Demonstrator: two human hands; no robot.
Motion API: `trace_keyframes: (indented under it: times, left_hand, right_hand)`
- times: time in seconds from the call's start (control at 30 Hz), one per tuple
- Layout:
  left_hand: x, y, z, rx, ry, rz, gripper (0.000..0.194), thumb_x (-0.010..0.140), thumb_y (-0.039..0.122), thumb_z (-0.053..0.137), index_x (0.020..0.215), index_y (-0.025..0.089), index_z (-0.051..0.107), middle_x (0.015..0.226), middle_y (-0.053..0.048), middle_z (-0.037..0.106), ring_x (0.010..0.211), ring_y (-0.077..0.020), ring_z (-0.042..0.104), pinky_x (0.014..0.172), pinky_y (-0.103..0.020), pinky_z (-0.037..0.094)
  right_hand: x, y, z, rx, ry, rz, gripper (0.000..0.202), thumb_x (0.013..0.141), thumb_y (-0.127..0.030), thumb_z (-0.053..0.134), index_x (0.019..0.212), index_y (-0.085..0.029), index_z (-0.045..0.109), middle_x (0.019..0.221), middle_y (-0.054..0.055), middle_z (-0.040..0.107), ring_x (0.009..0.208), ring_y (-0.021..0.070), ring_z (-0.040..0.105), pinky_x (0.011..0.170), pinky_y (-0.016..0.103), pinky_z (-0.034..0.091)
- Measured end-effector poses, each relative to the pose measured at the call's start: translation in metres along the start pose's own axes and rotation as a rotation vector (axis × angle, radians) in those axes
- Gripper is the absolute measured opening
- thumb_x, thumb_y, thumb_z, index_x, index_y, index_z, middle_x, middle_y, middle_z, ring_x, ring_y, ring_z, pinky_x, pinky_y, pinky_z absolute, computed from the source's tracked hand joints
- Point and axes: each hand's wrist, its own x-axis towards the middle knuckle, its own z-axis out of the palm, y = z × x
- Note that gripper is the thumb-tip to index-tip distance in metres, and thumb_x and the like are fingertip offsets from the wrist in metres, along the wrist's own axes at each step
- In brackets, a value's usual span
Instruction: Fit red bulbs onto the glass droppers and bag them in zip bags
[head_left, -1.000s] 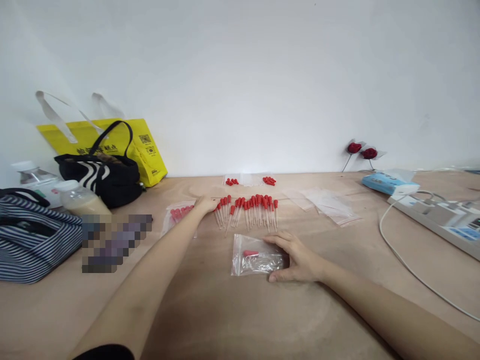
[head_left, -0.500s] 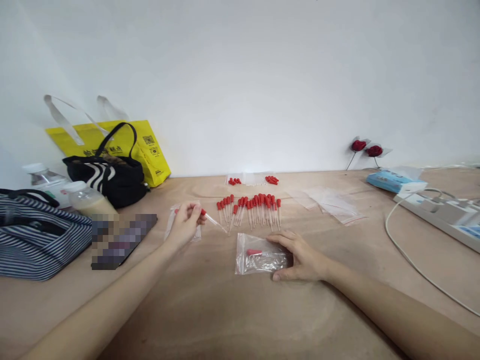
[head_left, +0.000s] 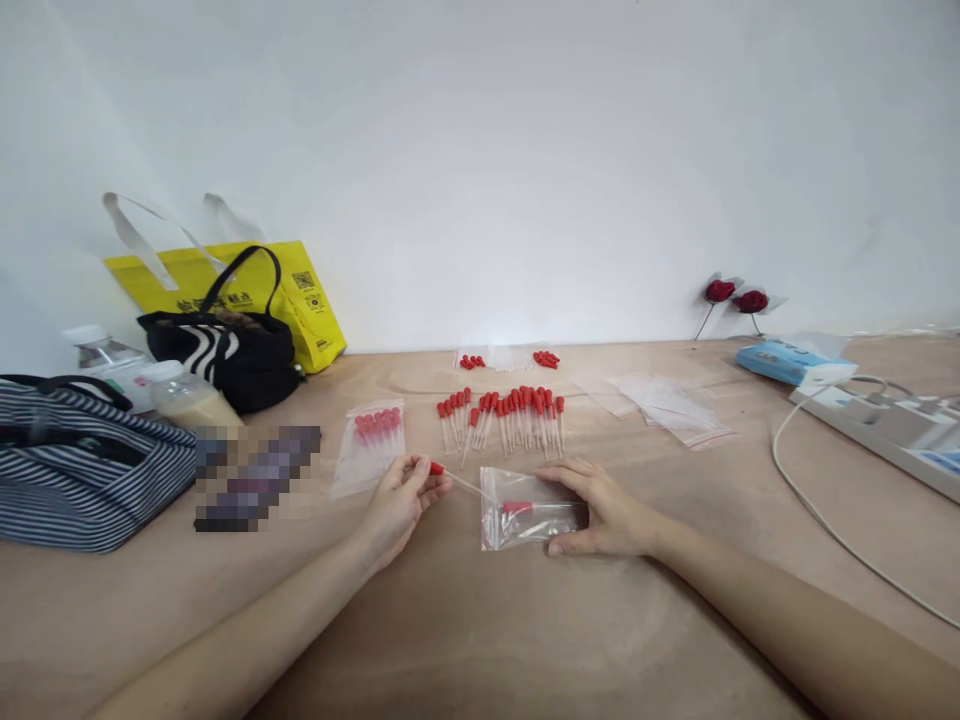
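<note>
Between the thumb and fingertips of my left hand [head_left: 407, 498] is a dropper [head_left: 459, 480], pinched at its red bulb. Its clear tip points right and reaches the open-end side of a clear zip-lock bag [head_left: 495, 535]. Inside that bag lies another red-bulbed dropper [head_left: 517, 507]. My right hand [head_left: 607, 515] grips the bag's right end, thumb at the near edge and fingers over the far edge. Beyond my hands, several loose droppers [head_left: 517, 410] lie in a row, bulbs away from me. To their left is a filled bag of droppers [head_left: 375, 440].
Flat clear bags [head_left: 667, 405] lie at the right. More bagged droppers [head_left: 546, 358] are by the wall. On the left stand a striped bag [head_left: 82, 480], bottles [head_left: 195, 400], a black pouch [head_left: 225, 355] and a yellow bag [head_left: 319, 320]. A power strip [head_left: 900, 430] and cable sit right.
My left hand has carried the dropper right and toward me, from over the filled bag to the smaller bag's left end. My right hand has stayed on the bag.
</note>
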Motion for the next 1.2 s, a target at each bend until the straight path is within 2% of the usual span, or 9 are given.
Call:
trace_keyframes:
  times: [0.27,0.43,0.53,0.67,0.87,0.97,1.13,1.2]
  left_hand:
    - [-0.002,0.001,-0.003,-0.036,-0.021,0.012,0.021,0.086,0.006,0.042,0.067,0.014,0.049,0.066,0.0,0.059,0.064,-0.007,0.061,0.068,-0.017,0.052]
    - [-0.011,-0.008,0.003,0.006,-0.118,-0.072,0.014,0.081,0.007,0.05,0.069,0.014,0.05,0.073,-0.003,0.063,0.076,-0.0113,0.063,0.08,-0.024,0.05]
    - [-0.014,-0.016,0.006,0.085,-0.23,-0.073,0.007,0.076,0.009,0.058,0.073,0.014,0.054,0.078,-0.002,0.066,0.08,-0.012,0.063,0.085,-0.027,0.047]
    - [-0.012,-0.023,0.008,0.327,-0.39,0.04,0.013,0.069,0.017,0.065,0.08,0.014,0.061,0.084,-0.002,0.068,0.082,-0.0145,0.062,0.088,-0.032,0.044]
    - [0.0,-0.024,0.013,0.587,-0.571,0.294,0.019,0.07,0.019,0.057,0.087,0.016,0.065,0.093,-0.005,0.066,0.091,-0.0193,0.059,0.087,-0.036,0.043]
    - [0.005,-0.025,0.017,0.685,-0.525,0.407,0.016,0.071,0.02,0.055,0.084,0.015,0.064,0.088,-0.006,0.064,0.083,-0.018,0.06,0.078,-0.033,0.047]
    - [0.008,-0.031,0.025,0.808,-0.341,0.448,0.008,0.072,0.023,0.053,0.073,0.015,0.055,0.064,0.001,0.059,0.058,-0.0127,0.057,0.055,-0.024,0.046]
    - [0.007,-0.034,0.027,0.808,-0.364,0.466,0.01,0.074,0.024,0.052,0.075,0.015,0.055,0.066,0.0,0.06,0.06,-0.0125,0.057,0.056,-0.023,0.046]
  right_hand:
    - [0.0,0.0,0.0,-0.01,-0.003,0.002,0.075,0.059,-0.056,0.065,0.12,-0.019,0.045,0.116,0.012,0.051,0.106,0.0261,0.047,0.09,0.042,0.035]
    - [0.0,0.0,0.001,-0.004,0.008,0.0,0.075,0.058,-0.057,0.065,0.12,-0.02,0.045,0.117,0.011,0.051,0.108,0.0265,0.046,0.09,0.043,0.035]
    - [0.0,-0.001,0.0,0.003,0.011,-0.008,0.074,0.058,-0.056,0.065,0.12,-0.02,0.045,0.116,0.011,0.051,0.107,0.0264,0.046,0.09,0.043,0.035]
    - [0.001,-0.001,0.0,-0.007,0.009,-0.013,0.073,0.059,-0.055,0.065,0.119,-0.019,0.045,0.115,0.011,0.052,0.106,0.0259,0.047,0.089,0.042,0.035]
    - [0.001,0.001,0.001,-0.014,0.007,-0.007,0.074,0.058,-0.056,0.065,0.119,-0.018,0.045,0.116,0.012,0.052,0.106,0.0258,0.047,0.089,0.042,0.035]
    - [0.001,0.0,0.0,-0.012,0.001,-0.005,0.075,0.058,-0.056,0.066,0.119,-0.018,0.045,0.116,0.011,0.052,0.105,0.0257,0.047,0.089,0.042,0.036]
    - [0.001,0.0,0.0,-0.016,-0.006,-0.006,0.075,0.058,-0.055,0.066,0.119,-0.017,0.045,0.117,0.012,0.051,0.106,0.0254,0.047,0.09,0.041,0.035]
    - [0.001,0.001,0.0,-0.009,-0.008,-0.005,0.076,0.057,-0.055,0.067,0.119,-0.017,0.045,0.116,0.011,0.052,0.106,0.0248,0.047,0.09,0.04,0.035]
